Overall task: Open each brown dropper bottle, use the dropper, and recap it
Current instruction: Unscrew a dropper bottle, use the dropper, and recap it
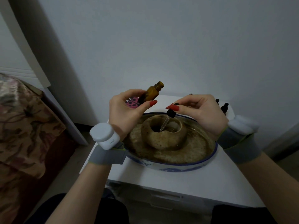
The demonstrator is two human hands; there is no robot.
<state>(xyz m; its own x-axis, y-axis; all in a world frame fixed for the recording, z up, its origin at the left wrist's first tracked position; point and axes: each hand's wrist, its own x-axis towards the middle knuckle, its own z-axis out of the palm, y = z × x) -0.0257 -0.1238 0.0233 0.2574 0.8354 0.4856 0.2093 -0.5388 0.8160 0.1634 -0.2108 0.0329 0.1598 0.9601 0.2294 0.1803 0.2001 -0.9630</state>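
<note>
We see the left hand (124, 113) hold an uncapped brown bottle (149, 93), tilted, above the far-left rim of the bowl (178, 165); grip pinching it between thumb and fingers. Right hand (200, 110) pinches the dropper (168, 118) by its black bulb, glass tip pointing down into the brown cup (161, 135) in the bowl. More capped bottles (224, 107) stand far right on the white desk (186, 183).
</note>
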